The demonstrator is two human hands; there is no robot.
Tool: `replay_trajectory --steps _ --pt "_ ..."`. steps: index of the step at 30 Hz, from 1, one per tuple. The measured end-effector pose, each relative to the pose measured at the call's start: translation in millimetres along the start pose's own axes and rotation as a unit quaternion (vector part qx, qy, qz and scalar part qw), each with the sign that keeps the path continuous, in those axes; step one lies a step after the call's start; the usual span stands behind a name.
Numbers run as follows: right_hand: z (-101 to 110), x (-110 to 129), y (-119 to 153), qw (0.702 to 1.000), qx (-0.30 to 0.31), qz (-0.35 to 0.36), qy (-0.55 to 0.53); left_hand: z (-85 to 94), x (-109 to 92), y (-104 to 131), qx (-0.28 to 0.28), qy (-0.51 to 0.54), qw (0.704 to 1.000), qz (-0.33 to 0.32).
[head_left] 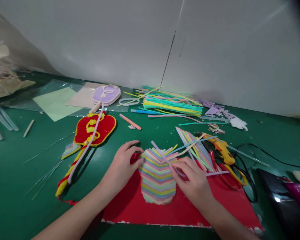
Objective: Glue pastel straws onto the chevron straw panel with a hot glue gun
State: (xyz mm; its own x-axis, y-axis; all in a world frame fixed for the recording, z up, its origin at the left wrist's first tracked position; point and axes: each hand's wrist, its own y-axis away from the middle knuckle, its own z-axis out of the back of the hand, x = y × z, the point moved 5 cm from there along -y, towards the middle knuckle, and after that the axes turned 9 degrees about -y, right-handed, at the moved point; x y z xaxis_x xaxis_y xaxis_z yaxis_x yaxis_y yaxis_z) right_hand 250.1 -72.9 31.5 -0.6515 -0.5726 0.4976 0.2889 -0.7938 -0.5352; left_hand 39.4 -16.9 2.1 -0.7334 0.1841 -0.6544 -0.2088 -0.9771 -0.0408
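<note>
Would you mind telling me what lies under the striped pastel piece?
The striped pastel piece rests on a red sheet over the green table. Whatever lies directly beneath it is covered.

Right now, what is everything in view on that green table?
striped strip panel: one, pastel stripes, on red sheet, centre
red sheet: one, red, near edge
lilac strip: one, pinched by right fingers
second striped piece: one, pastel, right of panel
glue gun: one, yellow-orange, right
loose strips pile: many, yellow, teal, pink, by wall
red lantern piece: one, red with yellow trim, left
lilac oval piece: one, behind lantern
pink stick: one, centre
table: green
left hand: on panel's left edge
right hand: on panel's right edge
</note>
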Motion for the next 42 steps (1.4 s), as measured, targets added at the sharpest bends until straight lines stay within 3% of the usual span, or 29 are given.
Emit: replay_trajectory --steps 6,10,19,42 --pt "12.9 -20.5 3.4 0.99 -0.052 -0.115 0.063 3.2 -4.7 -1.5 0.013 0.003 1.0 -0.002" --pt "13.5 -23.7 4.6 0.987 -0.039 -0.147 0.051 2.5 -5.4 -1.7 0.026 -0.006 1.0 0.001" --pt "11.9 -24.3 5.3 0.986 -0.035 -0.164 -0.021 -1.5 -0.7 -3.4 0.028 -0.006 1.0 0.0" --pt "12.6 -22.5 2.5 0.99 -0.035 -0.137 -0.005 0.0 -3.9 -2.5 0.036 -0.021 0.999 -0.003"
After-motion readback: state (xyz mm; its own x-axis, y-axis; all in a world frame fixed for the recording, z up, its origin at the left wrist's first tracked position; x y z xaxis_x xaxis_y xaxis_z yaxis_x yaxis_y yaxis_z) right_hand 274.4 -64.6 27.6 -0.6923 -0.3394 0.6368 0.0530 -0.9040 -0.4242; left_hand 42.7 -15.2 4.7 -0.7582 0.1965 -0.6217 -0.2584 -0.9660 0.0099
